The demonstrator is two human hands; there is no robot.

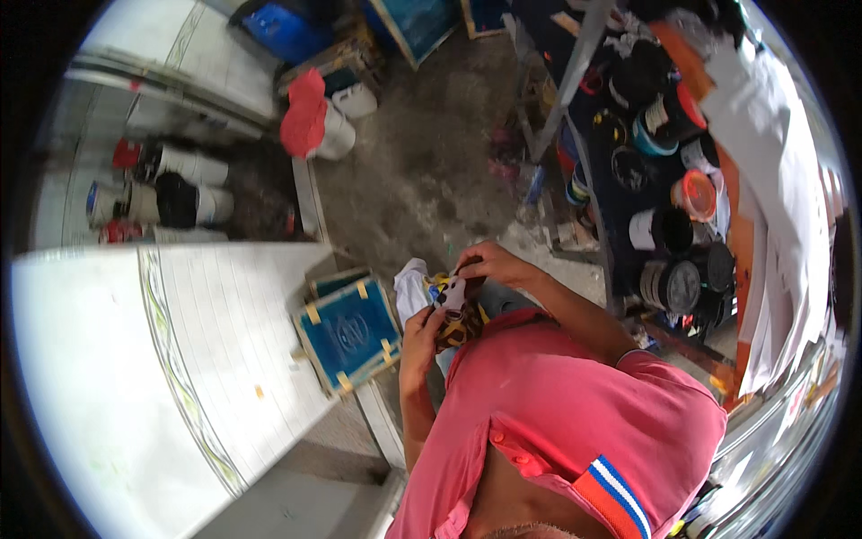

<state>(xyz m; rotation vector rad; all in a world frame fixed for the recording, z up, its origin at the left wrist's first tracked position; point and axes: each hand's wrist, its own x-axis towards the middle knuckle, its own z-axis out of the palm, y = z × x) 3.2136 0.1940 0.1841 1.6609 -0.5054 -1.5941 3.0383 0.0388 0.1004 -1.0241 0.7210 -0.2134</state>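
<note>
Apparently, the handling of the patterned cloth [452,298] was only partway along: it was in both hands, in front of the person's body, and not yet laid down. Its pale part, marked with dark spots, showed between the hands, with a yellow and brown print below. The fingers of the right hand [489,263] pinched its upper edge, while those of the left hand [418,335] grasped its left side. How much was left to do could not be told from this view. A white cloth [412,292] was just beside it on the left; whether it was joined on was unclear. Farther left, a blue screen [348,337] sat near the tiled wall [242,314]. Ahead, across the floor [404,171], stood a bucket [338,136] partly covered by something red. To the right, well apart from the hands, tubs [673,286] crowded a dark surface [617,202].
</note>
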